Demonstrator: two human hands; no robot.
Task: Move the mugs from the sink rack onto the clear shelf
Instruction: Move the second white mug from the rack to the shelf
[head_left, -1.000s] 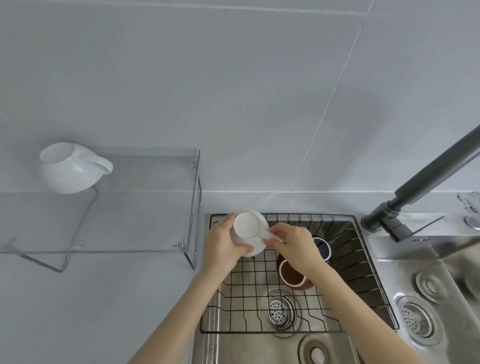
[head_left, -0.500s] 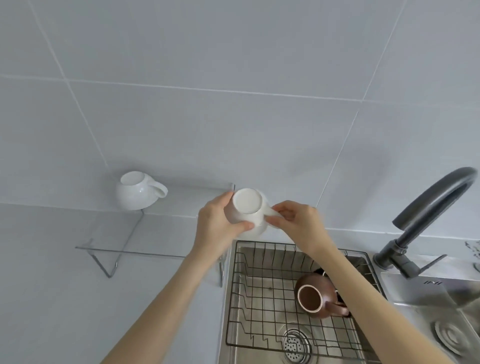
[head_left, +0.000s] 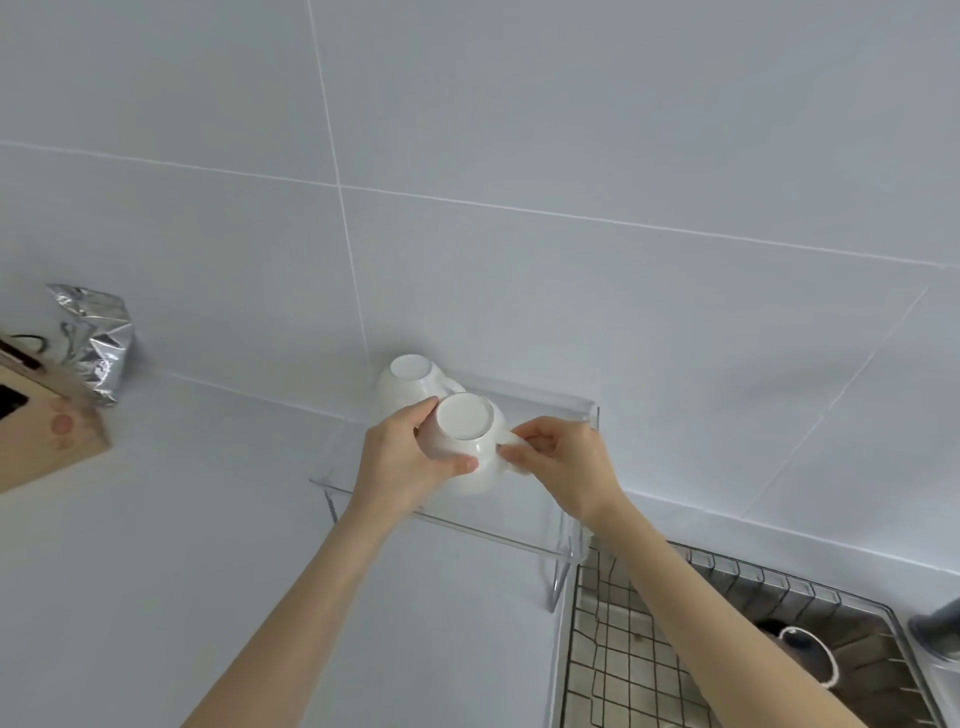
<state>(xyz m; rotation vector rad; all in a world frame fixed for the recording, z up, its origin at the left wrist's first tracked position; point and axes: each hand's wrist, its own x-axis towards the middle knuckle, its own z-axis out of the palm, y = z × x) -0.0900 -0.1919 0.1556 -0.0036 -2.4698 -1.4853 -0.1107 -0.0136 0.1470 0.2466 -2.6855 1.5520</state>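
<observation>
Both hands hold an upside-down white mug (head_left: 467, 441) over the clear shelf (head_left: 540, 540). My left hand (head_left: 402, 465) wraps its body from the left; my right hand (head_left: 563, 467) pinches its handle on the right. Whether the mug touches the shelf I cannot tell. Another white mug (head_left: 405, 382) stands upside down on the shelf just behind it, close to the wall. At the lower right the wire sink rack (head_left: 649, 660) lies in the sink, with a dark mug (head_left: 800, 649) partly hidden behind my right forearm.
A grey faucet (head_left: 937, 623) stands at the right edge. A wooden box (head_left: 41, 431) and a crumpled foil bag (head_left: 98, 345) sit on the white counter at the left. A tiled wall runs behind the shelf.
Both hands carried the white mug up and leftward from above the sink rack to over the clear shelf, beside the first mug. The view swung left, so the sink is now at the lower right.
</observation>
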